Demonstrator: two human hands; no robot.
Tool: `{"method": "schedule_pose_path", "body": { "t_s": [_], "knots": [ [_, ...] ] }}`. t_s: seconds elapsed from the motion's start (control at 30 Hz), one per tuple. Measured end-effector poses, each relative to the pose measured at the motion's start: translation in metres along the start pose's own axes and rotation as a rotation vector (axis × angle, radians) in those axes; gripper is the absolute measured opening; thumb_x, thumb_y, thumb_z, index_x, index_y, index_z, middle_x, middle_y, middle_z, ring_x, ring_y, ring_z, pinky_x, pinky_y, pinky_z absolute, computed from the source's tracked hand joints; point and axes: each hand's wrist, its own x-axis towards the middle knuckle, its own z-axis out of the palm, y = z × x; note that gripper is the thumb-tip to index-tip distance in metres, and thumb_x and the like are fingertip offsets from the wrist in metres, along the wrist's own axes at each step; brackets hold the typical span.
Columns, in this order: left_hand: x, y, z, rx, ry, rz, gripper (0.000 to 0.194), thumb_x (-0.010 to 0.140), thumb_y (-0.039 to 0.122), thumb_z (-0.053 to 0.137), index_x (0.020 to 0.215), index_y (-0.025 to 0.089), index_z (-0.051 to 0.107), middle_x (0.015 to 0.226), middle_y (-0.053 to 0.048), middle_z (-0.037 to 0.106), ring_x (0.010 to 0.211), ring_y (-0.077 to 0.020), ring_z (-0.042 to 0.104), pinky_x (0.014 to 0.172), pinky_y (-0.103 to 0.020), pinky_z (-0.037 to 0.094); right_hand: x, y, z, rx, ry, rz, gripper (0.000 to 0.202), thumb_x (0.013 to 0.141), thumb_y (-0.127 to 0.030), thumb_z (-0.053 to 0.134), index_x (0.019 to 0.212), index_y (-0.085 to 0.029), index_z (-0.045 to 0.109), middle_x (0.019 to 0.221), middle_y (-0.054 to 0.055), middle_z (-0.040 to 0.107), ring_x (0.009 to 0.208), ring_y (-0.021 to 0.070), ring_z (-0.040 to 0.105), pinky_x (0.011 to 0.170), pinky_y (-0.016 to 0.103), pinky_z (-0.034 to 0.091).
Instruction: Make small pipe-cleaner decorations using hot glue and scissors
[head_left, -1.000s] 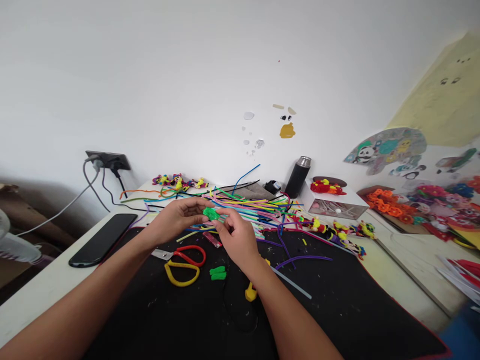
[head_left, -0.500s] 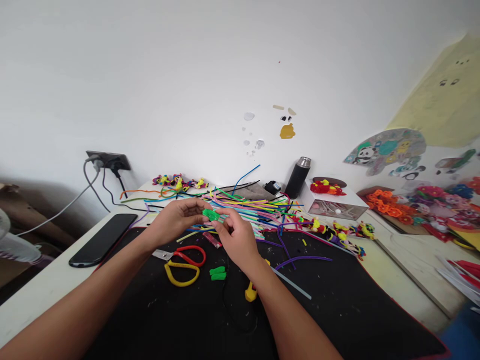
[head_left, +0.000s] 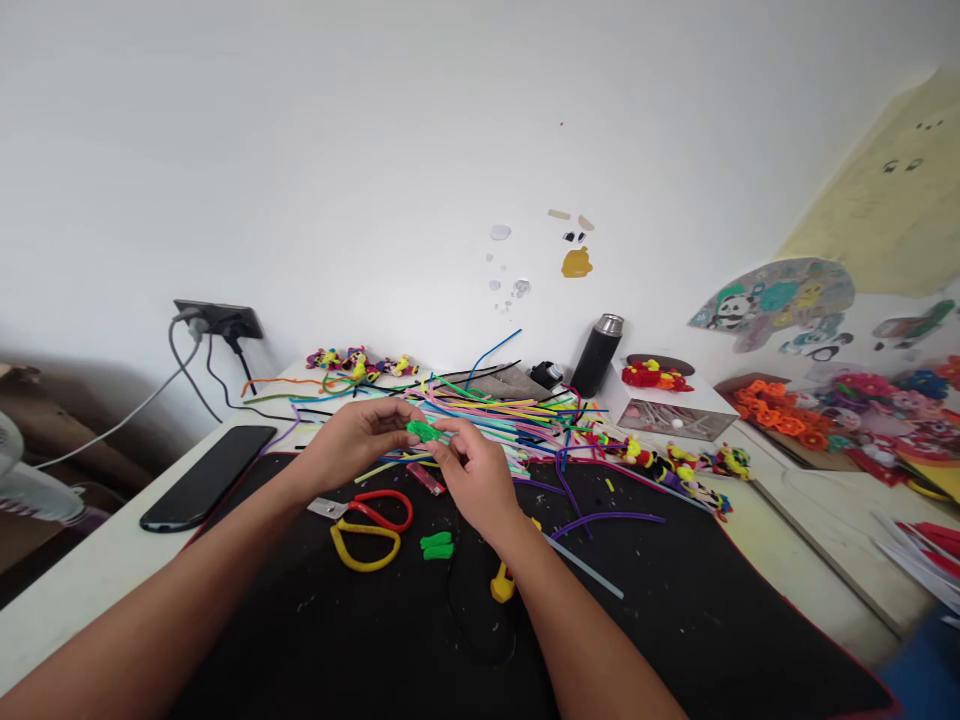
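Observation:
Between my two hands is a small green piece of bent pipe cleaner (head_left: 424, 431), fuzzy and bright. My left hand (head_left: 367, 432) pinches its left side between thumb and fingers. From the other side my right hand (head_left: 474, 470) grips it, fingertips close to the left ones. Below the hands, two short green pipe cleaner pieces (head_left: 437, 546) lie side by side on the black mat (head_left: 360, 640). Scissors (head_left: 367, 530) with one red and one yellow handle rest on the mat below my left hand. A yellow tool (head_left: 502, 583) is partly hidden by my right forearm.
Many coloured pipe cleaners (head_left: 510, 405) are heaped behind my hands. A phone (head_left: 208, 478) lies at the left. Toward the back right stand a black flask (head_left: 599, 355) and a small drawer box (head_left: 671, 410). Finished fuzzy figures (head_left: 690, 465) lie along the mat's edge.
Both hands keep hold of the green piece, which has turned slightly between the fingers. The view has shifted a little; nothing else has visibly moved.

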Motion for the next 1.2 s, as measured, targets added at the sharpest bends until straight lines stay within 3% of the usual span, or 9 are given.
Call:
{"method": "schedule_pose_path", "body": {
  "t_s": [0.23,1.2],
  "knots": [
    [0.0003,0.0,0.0057,-0.086,0.034,-0.019,0.028,0.066,0.039,0.094,0.085,0.021,0.081,0.08,-0.004,0.077,0.073,-0.0223,0.071,0.072,-0.032,0.061,0.0003,0.0018,0.0,0.028,0.014,0.027,0.027,0.1,-0.043,0.062,0.113,-0.022,0.072,0.055,-0.008,0.043,0.05,0.014,0.039,0.055,0.027,0.025],
    [0.0001,-0.0053,0.0079,-0.067,0.04,0.008,0.031,0.07,0.041,0.091,0.086,0.018,0.077,0.079,-0.004,0.078,0.072,-0.0192,0.071,0.072,-0.03,0.062,0.0001,0.0059,0.0041,0.045,0.056,0.018,0.029,0.098,-0.042,0.062,0.115,-0.02,0.072,0.055,-0.009,0.043,0.05,0.0133,0.04,0.054,0.027,0.026]
  ]
}}
